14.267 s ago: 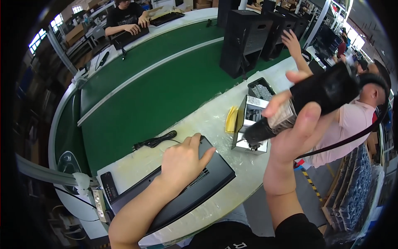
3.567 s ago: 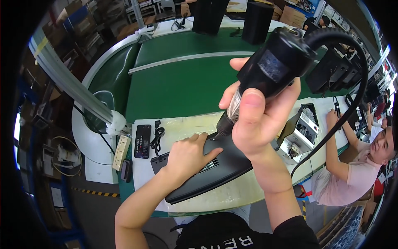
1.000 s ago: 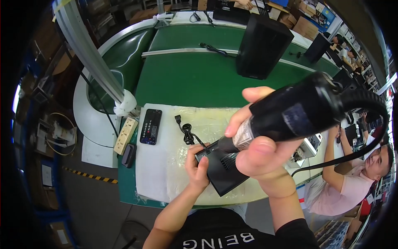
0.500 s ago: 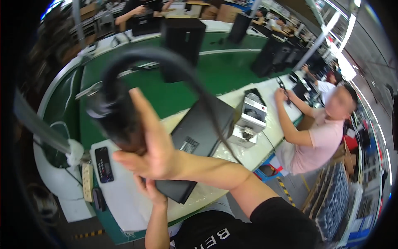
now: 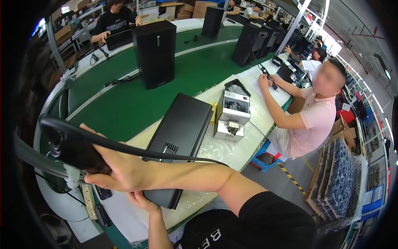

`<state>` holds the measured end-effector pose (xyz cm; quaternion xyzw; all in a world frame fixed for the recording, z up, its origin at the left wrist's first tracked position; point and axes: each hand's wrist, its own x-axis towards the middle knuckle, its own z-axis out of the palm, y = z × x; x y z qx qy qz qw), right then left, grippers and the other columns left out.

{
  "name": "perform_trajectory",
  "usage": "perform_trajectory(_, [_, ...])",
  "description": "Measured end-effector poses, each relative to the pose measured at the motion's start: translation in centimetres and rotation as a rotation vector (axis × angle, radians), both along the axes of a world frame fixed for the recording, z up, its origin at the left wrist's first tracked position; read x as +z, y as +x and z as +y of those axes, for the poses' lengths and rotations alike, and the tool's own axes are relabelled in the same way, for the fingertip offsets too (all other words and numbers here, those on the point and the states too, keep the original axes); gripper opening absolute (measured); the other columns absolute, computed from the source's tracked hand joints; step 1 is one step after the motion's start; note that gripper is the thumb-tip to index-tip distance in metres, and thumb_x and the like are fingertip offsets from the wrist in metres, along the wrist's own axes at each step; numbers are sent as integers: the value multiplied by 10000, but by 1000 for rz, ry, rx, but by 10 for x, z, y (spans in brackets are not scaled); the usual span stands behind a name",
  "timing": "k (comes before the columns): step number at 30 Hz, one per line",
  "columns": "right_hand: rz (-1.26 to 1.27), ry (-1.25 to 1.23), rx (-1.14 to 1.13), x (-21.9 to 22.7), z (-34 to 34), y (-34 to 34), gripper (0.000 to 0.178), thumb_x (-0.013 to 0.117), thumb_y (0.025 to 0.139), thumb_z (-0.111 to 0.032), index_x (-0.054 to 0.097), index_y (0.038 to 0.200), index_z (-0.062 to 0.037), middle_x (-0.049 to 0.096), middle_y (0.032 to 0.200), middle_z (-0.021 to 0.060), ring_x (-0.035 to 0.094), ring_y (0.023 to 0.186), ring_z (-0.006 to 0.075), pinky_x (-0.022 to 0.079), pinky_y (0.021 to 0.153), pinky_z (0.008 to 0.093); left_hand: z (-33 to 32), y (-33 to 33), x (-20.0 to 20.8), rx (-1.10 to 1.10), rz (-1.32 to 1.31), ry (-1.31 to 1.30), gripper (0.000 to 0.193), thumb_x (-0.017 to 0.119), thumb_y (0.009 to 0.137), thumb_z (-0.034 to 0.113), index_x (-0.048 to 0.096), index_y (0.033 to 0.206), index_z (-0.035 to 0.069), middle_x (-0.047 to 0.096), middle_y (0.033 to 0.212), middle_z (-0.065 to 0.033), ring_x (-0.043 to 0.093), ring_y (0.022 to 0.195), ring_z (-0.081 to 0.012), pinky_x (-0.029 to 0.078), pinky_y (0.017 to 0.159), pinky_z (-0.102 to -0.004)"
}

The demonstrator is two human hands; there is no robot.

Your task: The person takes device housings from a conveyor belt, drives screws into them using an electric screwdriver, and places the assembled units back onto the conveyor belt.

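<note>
My right hand (image 5: 124, 170) is closed round a black corded electric screwdriver (image 5: 76, 149), raised close to the camera and tilted up to the left. Its thick cord runs back over my right forearm. Flat on the bench lies a long black case (image 5: 182, 124) with a small vent grille. Below my right hand, my left hand (image 5: 145, 202) is at the near left end of that case, with bent fingers against its edge. Its fingertips are partly hidden behind my right hand.
A grey-white machine (image 5: 233, 110) stands right of the case on the plastic-covered bench (image 5: 224, 153). Beyond runs a green conveyor (image 5: 110, 116) carrying tall black cabinets (image 5: 154, 56). A co-worker (image 5: 309, 112) sits at the right. A power strip (image 5: 89, 201) and a dark phone (image 5: 103, 193) lie at the left.
The electric screwdriver and my right hand have moved left and down in the view. My left hand stays by the end of the case. The view has shifted, showing more of the far side.
</note>
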<state>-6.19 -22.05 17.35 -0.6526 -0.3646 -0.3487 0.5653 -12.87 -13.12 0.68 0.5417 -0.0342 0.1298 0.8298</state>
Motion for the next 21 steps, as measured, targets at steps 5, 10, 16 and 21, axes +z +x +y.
perform_trajectory(5, [-119, 41, -127, 13, -9, 4, 826, 671, 824, -163, 172, 1431, 90, 374, 1390, 288, 473, 1219, 407, 374, 1017, 387, 0, 2, 0, 53, -20, 57, 418, 443, 941, 236, 448, 1261, -33, 521, 1221, -146, 537, 1065, -225, 424, 922, -331])
perform_trajectory(10, [-96, 319, -347, 47, -123, -52, 513, 489, 929, -165, 183, 1315, -22, 537, 1107, 245, 558, 568, 115, 502, 497, 246, -8, -9, 8, 68, 24, 76, 381, 442, 936, 244, 446, 1196, -36, 515, 1175, -149, 529, 1007, -230, 437, 887, -345])
perform_trajectory(16, [-175, 243, -1009, -45, -269, -95, 562, 506, 935, -202, 180, 1338, 15, 538, 1090, 179, 555, 585, 141, 463, 522, 235, -14, -12, 10, 131, -7, 73, 436, 412, 945, 286, 401, 1224, -50, 512, 1172, -181, 525, 1021, -258, 435, 889, -368])
perform_trajectory(21, [-115, 147, -991, -94, -296, -96, 647, 538, 929, -214, 123, 1383, -12, 519, 1149, 188, 566, 667, 148, 480, 616, 261, -14, -10, 5, 88, -69, 87, 556, 434, 922, 393, 372, 1249, -53, 478, 1216, -189, 507, 1055, -280, 430, 903, -381])
